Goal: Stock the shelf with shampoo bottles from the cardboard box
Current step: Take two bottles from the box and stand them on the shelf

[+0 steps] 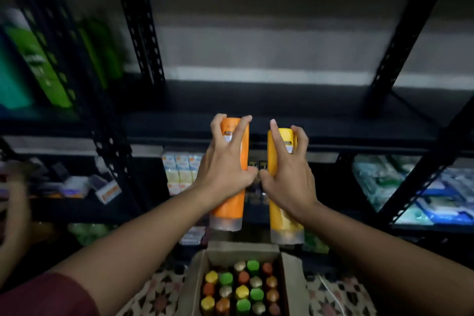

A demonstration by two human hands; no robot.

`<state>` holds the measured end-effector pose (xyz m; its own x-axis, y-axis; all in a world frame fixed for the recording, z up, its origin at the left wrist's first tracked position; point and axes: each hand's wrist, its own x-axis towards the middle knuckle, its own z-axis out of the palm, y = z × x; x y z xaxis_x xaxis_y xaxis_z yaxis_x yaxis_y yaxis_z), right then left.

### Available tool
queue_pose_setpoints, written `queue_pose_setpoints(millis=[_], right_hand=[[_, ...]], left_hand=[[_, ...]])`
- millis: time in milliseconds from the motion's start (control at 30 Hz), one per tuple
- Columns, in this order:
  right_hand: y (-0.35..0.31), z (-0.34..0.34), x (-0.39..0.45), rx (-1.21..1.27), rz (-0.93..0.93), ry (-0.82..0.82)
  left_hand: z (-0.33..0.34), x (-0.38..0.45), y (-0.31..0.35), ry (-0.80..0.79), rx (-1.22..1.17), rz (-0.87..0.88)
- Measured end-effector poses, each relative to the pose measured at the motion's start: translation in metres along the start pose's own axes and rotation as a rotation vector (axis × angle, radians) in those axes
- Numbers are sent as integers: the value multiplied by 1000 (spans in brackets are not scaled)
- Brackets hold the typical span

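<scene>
My left hand (225,161) grips an orange shampoo bottle (230,202), held upright with its clear cap at the bottom. Beside it, my right hand (289,177) grips a yellow shampoo bottle (280,220) the same way. Both bottles are raised side by side in front of the edge of a dark shelf board (282,108), a small gap between them. Below, on the floor, the open cardboard box (292,282) holds several bottles seen from above, with yellow, green, orange and gold ends.
Black perforated shelf posts stand at left (143,41) and right (402,43). Green and teal bottles (38,67) fill the left bay. Lower shelves hold small boxed goods (179,169) and plastic-wrapped packs (423,187). Another hand (15,202) shows, blurred, at the left edge.
</scene>
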<state>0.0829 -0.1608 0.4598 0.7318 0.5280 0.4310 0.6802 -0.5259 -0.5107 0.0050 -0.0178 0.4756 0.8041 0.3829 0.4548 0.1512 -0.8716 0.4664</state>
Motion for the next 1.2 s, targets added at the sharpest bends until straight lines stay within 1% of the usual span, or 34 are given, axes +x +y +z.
queue_pose_setpoints(millis=[100, 200, 300, 400, 600, 733, 900, 967, 1100, 1200], right_hand=[[-35, -58, 38, 9, -4, 50], [-59, -102, 70, 12, -27, 98], [-76, -131, 97, 8, -63, 154], [-81, -142, 112, 17, -88, 185], [-71, -134, 126, 29, -124, 194], [-63, -117, 140, 110, -64, 202], [-60, -89, 167, 274, 79, 208], [-59, -79, 175, 284, 124, 230], [-50, -63, 185, 293, 155, 239], [-45, -52, 192, 305, 172, 249]], left_hand=[[-54, 40, 37, 46, -17, 28], [-96, 74, 65, 88, -21, 49], [-122, 101, 81, 141, -19, 86], [-131, 115, 88, 183, -10, 114], [-122, 128, 84, 199, 6, 137], [-105, 141, 69, 169, -37, 127], [-76, 159, 49, 192, -217, 79], [-64, 162, 42, 207, -218, 88], [-42, 166, 30, 224, -200, 149], [-28, 171, 22, 219, -222, 129]])
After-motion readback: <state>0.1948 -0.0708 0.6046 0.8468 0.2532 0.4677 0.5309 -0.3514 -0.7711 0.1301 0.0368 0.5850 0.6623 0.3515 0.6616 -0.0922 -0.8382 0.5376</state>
